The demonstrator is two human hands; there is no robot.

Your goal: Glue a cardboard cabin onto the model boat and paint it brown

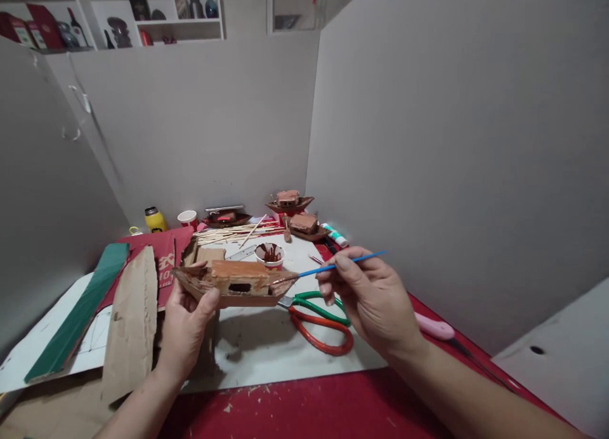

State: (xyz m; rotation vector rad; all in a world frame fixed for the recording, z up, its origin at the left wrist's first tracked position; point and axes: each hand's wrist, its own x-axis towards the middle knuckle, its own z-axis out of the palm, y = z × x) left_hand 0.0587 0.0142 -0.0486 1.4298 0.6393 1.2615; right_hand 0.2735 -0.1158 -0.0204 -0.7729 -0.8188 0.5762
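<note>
Held model boat and brush, centre of frame. We see a brown wooden model boat w/ an orange-brown cabin roof [240, 271] just L of frame centre, raised above a white sheet [285, 363] on a red tabletop [304, 407]. The L hand [183, 321] pinches the hull near its left end, thumb in front; the R hand [368, 299], right of centre, pinches a slim blue-handled paintbrush [340, 264] btwn thumb & fingers, bristles pointing left at the cabin's right end (contact: we can't tell). Just behind the boat we note a white paper cup w/ dark brown paint inside [270, 255]; below & right of it, partly under the hull, lie metal scissors w/ one green & one orange handle [314, 315]. At lower left we find a long green strip [80, 312] beside a torn brown cardboard strip [130, 325]. Mid-frame, toward the rear wall, are thin pale wooden sticks [228, 235], w/ more brown model boats [304, 225] to the right & behind. Farther left stand a red-and-white paper cup [188, 219] & a yellow bottle w/ dark cap [155, 220]. At right, partly behind the R forearm, we see a pink handle [434, 327]; upper left, white wall shelves w/ assorted objs. [181, 22].
</note>
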